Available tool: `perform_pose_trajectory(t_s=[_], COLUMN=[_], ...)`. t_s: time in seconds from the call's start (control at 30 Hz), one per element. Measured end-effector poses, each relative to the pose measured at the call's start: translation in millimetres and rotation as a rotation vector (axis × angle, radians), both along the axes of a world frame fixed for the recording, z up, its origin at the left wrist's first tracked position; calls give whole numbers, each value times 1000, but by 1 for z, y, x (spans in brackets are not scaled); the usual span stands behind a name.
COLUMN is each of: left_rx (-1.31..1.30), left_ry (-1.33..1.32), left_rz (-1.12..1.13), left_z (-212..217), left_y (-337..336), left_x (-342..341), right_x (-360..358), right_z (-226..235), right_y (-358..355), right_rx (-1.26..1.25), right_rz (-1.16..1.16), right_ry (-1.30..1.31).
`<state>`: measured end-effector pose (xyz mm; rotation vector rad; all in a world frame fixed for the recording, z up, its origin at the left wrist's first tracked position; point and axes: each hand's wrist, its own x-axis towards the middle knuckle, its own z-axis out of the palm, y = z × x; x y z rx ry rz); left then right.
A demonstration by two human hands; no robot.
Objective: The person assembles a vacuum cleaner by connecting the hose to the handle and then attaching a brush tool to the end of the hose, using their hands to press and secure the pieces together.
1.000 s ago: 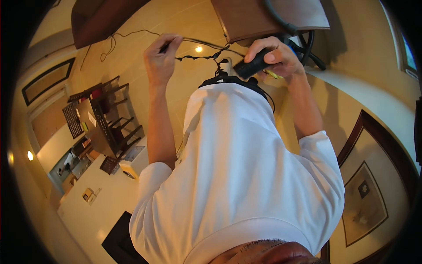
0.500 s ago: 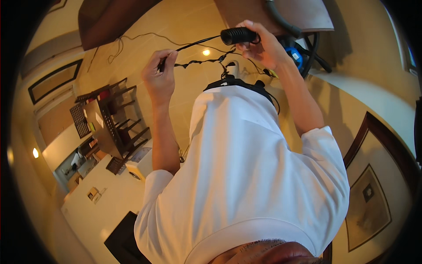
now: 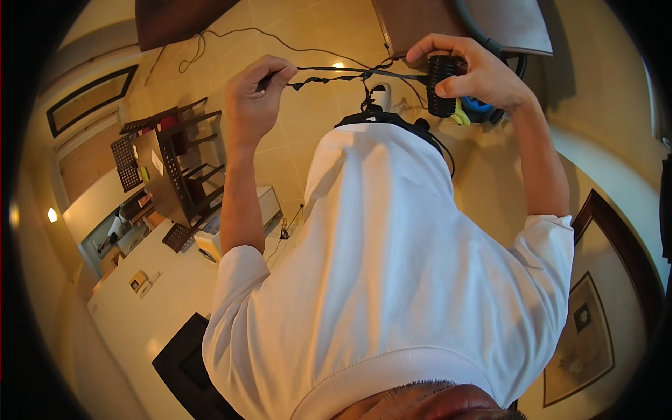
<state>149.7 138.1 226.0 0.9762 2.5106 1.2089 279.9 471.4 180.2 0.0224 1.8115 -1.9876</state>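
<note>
My left hand [image 3: 257, 101] pinches the end of a black cable between thumb and fingers. The cable [image 3: 350, 69] runs almost straight across to the right, in front of my body. There it meets a tight black coil [image 3: 442, 87], which stands upright in my right hand [image 3: 486, 77]. The thumb presses the coil's near side and the fingers reach over its top. Just below the stretched cable, a twisted black cord [image 3: 325, 80] runs from near my left hand toward the right. A black belt-like strap [image 3: 385, 119] lies at the hem of my white shirt.
Past my right hand is a blue device [image 3: 479, 106], with a yellow-green piece [image 3: 460, 114] near it. A dark hose [image 3: 476, 26] hangs by a brown furniture panel [image 3: 455, 24]. A thin cable [image 3: 280, 37] trails over the tiled floor. Dark chairs and a table [image 3: 164, 175] stand left.
My hands have moved farther apart, the right one outward to the right. The coil has turned from lying sideways to upright, and the cable between my hands is longer and more level.
</note>
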Motion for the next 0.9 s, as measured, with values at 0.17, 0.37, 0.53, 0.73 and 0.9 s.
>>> perform_pose_trajectory(t_s=[0.17,0.37,0.53,0.73,0.9], left_rx=[66,126,-72,125,425], left_ry=[55,-127,-359,-302,-811], left_rz=[49,166,74,-132,-267], left_z=[14,7,-2,-18,-53], left_y=[-12,-20,-32,28,94], left_x=[6,6,5,22,55], right_x=[10,3,1,6,10], right_z=[-23,-39,-38,-33,-18], right_y=[2,-31,-37,-28,-28], right_rx=[-384,-734,-874,-862,-803], right_rz=[-94,-262,-303,-225,-283], right_ry=[47,69,52,23,58])
